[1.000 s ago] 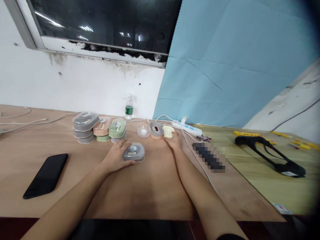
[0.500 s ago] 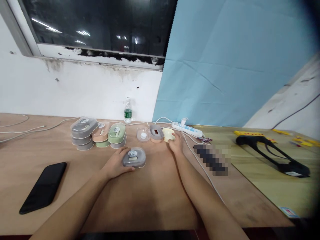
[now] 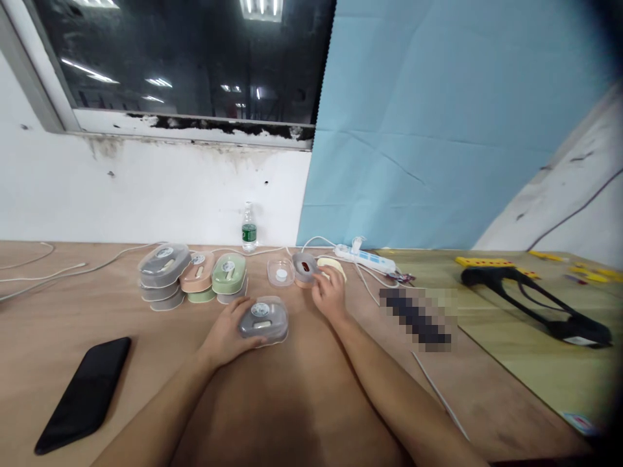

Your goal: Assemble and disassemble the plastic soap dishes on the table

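Note:
Nearest me on the table is a grey soap box (image 3: 265,322) with a clear lid and a round sticker. My left hand (image 3: 228,331) is closed around its left side. My right hand (image 3: 331,295) is over the front of a pale yellow piece (image 3: 339,263), its fingers loosely apart. Its fingertips come close to the right rim of a lidless grey box (image 3: 302,263) with a brown slot, set on a pink base; contact is unclear. Left of that lies a clear lid (image 3: 281,274) with a white round spot.
Stacked soap boxes in grey (image 3: 163,266), pink (image 3: 197,271) and green (image 3: 228,274) stand at left. A water bottle (image 3: 249,233) and a power strip (image 3: 365,257) are at the back. A phone (image 3: 85,392) lies front left, a black frame (image 3: 530,305) at right.
My right hand has shifted left, off the yellow piece's right edge toward the lidless grey box. My left hand stays on its soap box. The camera view has tilted up slightly.

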`<state>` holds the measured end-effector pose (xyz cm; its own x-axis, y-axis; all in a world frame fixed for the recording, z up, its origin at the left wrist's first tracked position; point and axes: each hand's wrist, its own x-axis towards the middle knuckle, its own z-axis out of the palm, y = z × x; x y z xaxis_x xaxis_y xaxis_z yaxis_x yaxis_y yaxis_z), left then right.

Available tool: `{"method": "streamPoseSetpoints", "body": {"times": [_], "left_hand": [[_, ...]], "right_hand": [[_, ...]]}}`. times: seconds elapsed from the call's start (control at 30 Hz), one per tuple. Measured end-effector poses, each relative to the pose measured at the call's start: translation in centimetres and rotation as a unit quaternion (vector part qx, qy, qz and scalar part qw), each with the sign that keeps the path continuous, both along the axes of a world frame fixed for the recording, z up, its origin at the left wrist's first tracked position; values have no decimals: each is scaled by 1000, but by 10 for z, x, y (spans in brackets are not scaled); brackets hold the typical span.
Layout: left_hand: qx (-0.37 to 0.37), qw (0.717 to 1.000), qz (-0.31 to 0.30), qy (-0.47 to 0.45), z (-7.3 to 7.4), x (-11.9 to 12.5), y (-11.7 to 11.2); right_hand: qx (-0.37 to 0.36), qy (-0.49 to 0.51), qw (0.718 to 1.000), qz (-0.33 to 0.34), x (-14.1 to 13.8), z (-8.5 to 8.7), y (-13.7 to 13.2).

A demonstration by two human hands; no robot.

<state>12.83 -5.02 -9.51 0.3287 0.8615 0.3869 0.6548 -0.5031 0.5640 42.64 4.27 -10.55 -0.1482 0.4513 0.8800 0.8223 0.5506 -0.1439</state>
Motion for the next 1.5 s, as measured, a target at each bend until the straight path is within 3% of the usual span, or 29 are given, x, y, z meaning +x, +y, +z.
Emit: {"method": "streamPoseSetpoints", "body": {"times": [0.13, 0.23, 0.47, 0.67, 0.8, 1.0, 1.13, 1.3, 1.5], "left_hand": [[34, 999, 8, -19, 6, 0, -1], [57, 998, 24, -33, 9, 0, -3], [39, 997, 35, -55, 9, 3, -9], [24, 983, 117, -137, 5, 6, -7], [6, 979, 128, -160, 5, 5, -7], [-9, 929, 159, -333, 6, 11, -3], [-52, 906, 134, -399, 4, 8, 2], [-14, 937, 75, -342, 1, 4, -2], [9, 989, 73, -131, -4, 11, -4]], "right_hand": [[15, -64, 991, 112, -35, -1, -21], [7, -77, 985, 157, -53, -1, -33], [-4, -65, 982, 175, -60, -3, -36], [-24, -58, 987, 149, -54, -3, -33], [-22, -82, 984, 156, -55, -6, -31], [9, -128, 973, 191, -58, -5, -32], [2, -154, 963, 219, -59, 0, -34], [-18, -118, 974, 190, -57, -4, -30], [-49, -62, 995, 59, -55, -10, -9]]}}
